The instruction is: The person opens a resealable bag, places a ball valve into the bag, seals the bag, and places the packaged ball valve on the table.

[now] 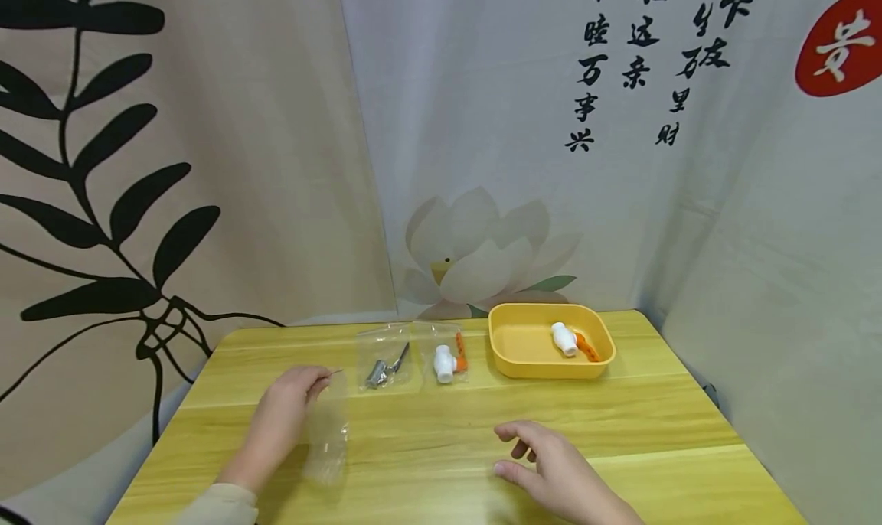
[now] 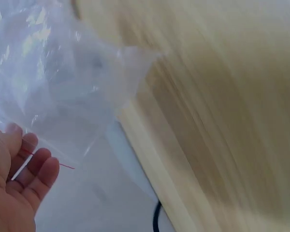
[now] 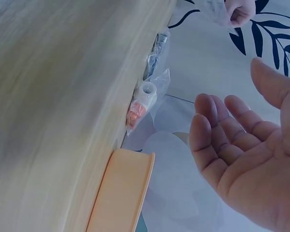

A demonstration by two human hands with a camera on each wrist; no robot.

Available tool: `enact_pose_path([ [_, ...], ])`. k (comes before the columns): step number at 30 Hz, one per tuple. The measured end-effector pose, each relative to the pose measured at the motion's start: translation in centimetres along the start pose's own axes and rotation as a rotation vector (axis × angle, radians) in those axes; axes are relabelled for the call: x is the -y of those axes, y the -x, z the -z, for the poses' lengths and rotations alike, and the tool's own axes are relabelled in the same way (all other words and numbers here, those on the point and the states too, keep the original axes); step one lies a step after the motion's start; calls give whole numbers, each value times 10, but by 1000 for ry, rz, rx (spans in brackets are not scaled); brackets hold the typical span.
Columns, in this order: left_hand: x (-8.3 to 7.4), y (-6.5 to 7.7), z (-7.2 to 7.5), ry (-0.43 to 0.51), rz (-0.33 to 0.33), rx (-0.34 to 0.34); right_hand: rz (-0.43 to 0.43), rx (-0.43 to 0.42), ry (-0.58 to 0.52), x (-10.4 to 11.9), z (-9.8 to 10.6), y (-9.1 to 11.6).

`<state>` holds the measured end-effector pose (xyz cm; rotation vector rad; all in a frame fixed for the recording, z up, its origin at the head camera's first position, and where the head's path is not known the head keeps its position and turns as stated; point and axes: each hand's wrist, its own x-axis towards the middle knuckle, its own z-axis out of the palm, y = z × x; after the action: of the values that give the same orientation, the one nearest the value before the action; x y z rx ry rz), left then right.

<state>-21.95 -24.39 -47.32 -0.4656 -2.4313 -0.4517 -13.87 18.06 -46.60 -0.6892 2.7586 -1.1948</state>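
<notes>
My left hand point(image 1: 292, 402) pinches the top edge of a clear zip bag point(image 1: 327, 441), which hangs over the left part of the table. In the left wrist view a red line runs along the bag's edge by the fingertips, and the bag point(image 2: 63, 82) looks to have nothing in it. My right hand point(image 1: 544, 464), fingers loosely bent and holding nothing, hovers above the table's front. Behind them lie a bag with metal parts point(image 1: 387, 368) and a bag with a white and orange valve point(image 1: 446, 363). Another white and orange valve point(image 1: 566, 340) sits inside the yellow tray point(image 1: 506, 368).
The wooden table point(image 1: 413, 448) has its far edge close to a printed curtain point(image 1: 276, 165). The tray stands at the back right, beside the two filled bags. A dark cable point(image 2: 156, 217) shows beyond the table's edge in the left wrist view.
</notes>
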Motion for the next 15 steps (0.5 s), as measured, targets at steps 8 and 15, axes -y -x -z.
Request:
enact_pose_path([
  [8,-39,3,5,80,121,-192,-19,-29,-13,2,6,5],
  [15,-70,-1,13,150,299,-211,-1,-36,-2,2,10,6],
])
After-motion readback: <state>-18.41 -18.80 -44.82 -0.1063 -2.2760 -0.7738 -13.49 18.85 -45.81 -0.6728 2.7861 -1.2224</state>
